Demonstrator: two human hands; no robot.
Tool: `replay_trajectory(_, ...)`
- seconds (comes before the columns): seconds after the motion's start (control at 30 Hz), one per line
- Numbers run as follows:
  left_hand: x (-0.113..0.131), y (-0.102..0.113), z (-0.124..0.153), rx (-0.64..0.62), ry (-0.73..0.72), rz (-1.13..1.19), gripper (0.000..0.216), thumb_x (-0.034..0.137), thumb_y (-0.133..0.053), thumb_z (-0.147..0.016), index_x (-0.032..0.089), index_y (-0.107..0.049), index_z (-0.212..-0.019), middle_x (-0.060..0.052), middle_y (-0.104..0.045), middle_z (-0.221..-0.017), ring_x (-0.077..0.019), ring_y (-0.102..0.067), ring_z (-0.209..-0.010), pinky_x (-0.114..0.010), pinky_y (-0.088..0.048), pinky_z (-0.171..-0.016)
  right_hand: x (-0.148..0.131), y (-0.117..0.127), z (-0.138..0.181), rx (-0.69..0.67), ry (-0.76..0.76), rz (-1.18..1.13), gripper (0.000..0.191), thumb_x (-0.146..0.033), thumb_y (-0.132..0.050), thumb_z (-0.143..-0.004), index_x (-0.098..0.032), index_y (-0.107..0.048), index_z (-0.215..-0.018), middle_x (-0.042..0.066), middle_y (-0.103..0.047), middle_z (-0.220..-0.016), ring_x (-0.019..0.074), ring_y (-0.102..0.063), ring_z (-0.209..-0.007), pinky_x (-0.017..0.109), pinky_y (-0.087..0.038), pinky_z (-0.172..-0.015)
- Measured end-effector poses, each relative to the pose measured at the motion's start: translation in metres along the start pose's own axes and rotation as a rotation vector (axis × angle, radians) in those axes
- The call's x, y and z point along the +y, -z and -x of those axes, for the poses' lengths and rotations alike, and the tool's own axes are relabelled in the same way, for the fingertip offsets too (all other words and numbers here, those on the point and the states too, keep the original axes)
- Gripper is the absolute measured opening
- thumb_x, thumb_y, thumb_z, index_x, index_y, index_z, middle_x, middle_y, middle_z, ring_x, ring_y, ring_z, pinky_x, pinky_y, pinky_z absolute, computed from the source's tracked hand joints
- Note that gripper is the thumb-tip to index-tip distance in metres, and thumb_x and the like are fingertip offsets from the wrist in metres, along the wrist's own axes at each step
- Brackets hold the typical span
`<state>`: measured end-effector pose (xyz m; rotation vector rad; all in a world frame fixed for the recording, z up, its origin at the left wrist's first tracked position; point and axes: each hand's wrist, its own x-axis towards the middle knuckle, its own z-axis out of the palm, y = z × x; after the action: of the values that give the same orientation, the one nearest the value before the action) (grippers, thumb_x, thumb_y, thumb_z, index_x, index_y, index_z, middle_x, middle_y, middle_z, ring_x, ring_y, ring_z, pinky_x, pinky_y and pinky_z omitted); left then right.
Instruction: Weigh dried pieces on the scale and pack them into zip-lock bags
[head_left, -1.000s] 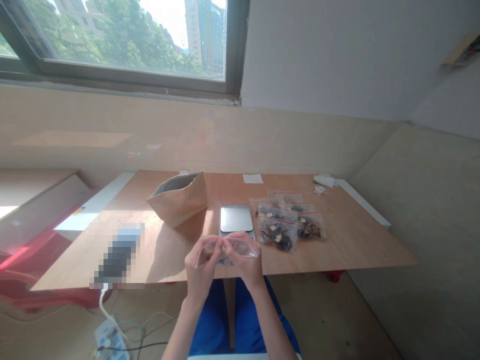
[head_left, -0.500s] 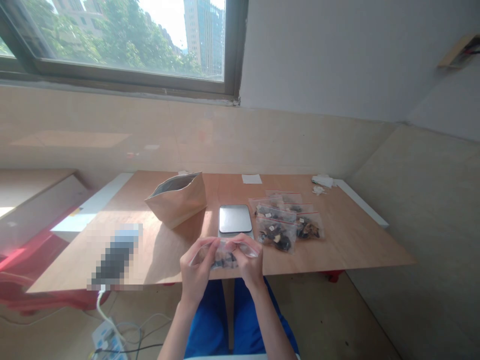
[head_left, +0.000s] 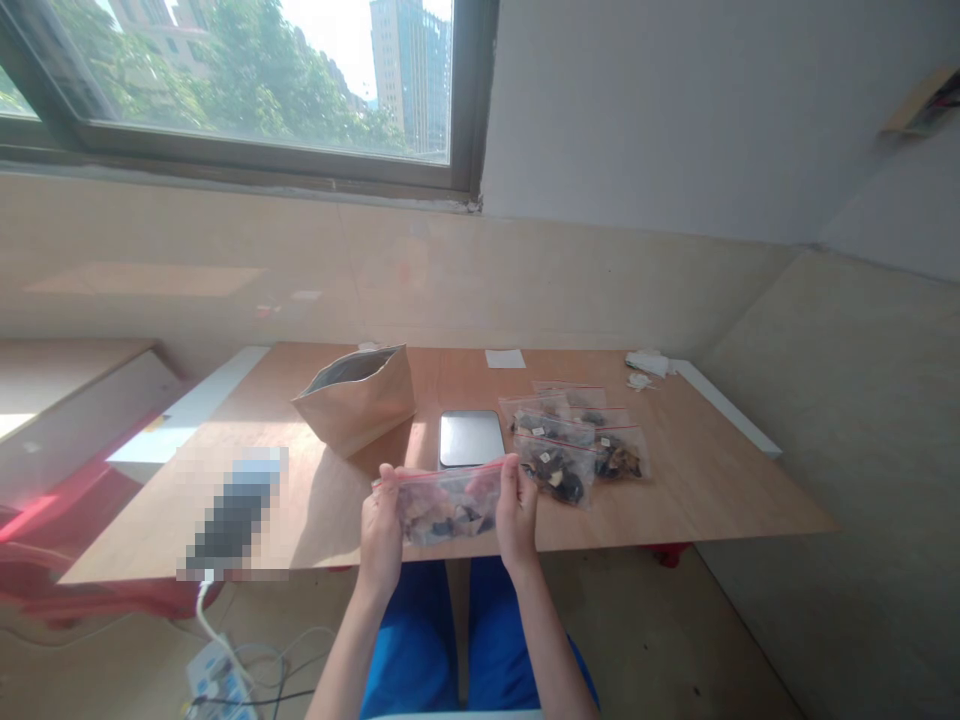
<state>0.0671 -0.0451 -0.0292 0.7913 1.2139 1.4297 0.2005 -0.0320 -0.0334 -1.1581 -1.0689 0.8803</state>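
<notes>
A clear zip-lock bag with a red strip along its top is stretched level between my two hands, above the table's front edge. Dark and pale brown dried pieces lie inside it; their kind I cannot make out. My left hand pinches the bag's upper left corner, thumb on top. At the opposite corner my right hand grips it the same way. Right behind the bag sits a small scale with a bare metal plate, its front partly hidden. Several filled zip-lock bags overlap to the right of the scale.
An upright brown paper pouch, its mouth open, stands left of the scale on the wooden table. A blurred-out dark object with a white cable lies at the left. White papers rest along the back.
My hands have moved apart to the bag's top corners. The bag's mouth, gaping and bunched before, is now drawn straight and flat, with its front facing me.
</notes>
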Motion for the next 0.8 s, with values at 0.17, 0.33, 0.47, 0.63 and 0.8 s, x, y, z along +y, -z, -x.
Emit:
replay_trajectory(0.17, 0.000, -0.003, -0.001, 0.016, 0.069, 0.010, 0.060, 0.065, -0.038, -0.078, 0.013, -0.067, -0.073, -0.006, -0.067, -0.057, -0.0211, -0.066, -0.066, -0.028, -0.051, -0.058, -0.003, 0.006, -0.004, 0.039, 0.055, 0.114, 0.056, -0.058, -0.033, -0.086, -0.017, -0.058, -0.058, 0.003, -0.059, -0.048, 0.0149, -0.054, -0.048, 0.025, -0.045, -0.054)
replay_trajectory(0.33, -0.007, -0.003, -0.007, -0.034, 0.128, -0.016, 0.066, 0.068, -0.032, -0.078, 0.013, -0.068, -0.073, -0.007, -0.067, -0.059, -0.0216, -0.066, -0.068, -0.029, -0.050, -0.062, 0.003, 0.013, -0.008, 0.026, 0.007, 0.144, 0.058, -0.061, -0.033, -0.084, -0.016, -0.056, -0.056, 0.004, -0.061, -0.054, 0.0153, -0.056, -0.053, 0.025, -0.044, -0.055)
replay_trajectory(0.47, -0.013, 0.002, -0.011, -0.165, 0.118, -0.145, 0.063, 0.064, -0.032, -0.080, 0.013, -0.070, -0.074, -0.009, -0.069, -0.067, -0.0217, -0.065, -0.072, -0.030, -0.049, -0.069, 0.010, 0.038, -0.021, 0.092, -0.093, 0.147, 0.061, -0.070, -0.034, -0.077, -0.017, -0.054, -0.054, 0.004, -0.059, -0.050, 0.0152, -0.054, -0.050, 0.025, -0.042, -0.053)
replay_trajectory(0.63, -0.015, 0.012, -0.015, -0.167, 0.080, -0.191, 0.051, 0.057, -0.043, -0.078, 0.013, -0.068, -0.075, -0.010, -0.070, -0.074, -0.0201, -0.063, -0.070, -0.030, -0.048, -0.069, 0.021, 0.106, -0.054, 0.256, -0.128, 0.275, 0.064, -0.078, -0.038, -0.067, -0.017, -0.052, -0.052, 0.004, -0.057, -0.048, 0.0154, -0.051, -0.046, 0.026, -0.040, -0.048)
replay_trajectory(0.8, -0.024, 0.018, -0.017, -0.108, 0.050, -0.227, 0.040, 0.056, -0.056, -0.069, 0.016, -0.061, -0.066, -0.006, -0.066, -0.071, -0.0168, -0.059, -0.067, -0.027, -0.046, -0.066, 0.043, 0.154, -0.084, 0.306, -0.122, 0.501, 0.071, -0.081, -0.028, -0.066, -0.017, -0.053, -0.054, 0.007, -0.057, -0.047, 0.0177, -0.051, -0.046, 0.029, -0.040, -0.049)
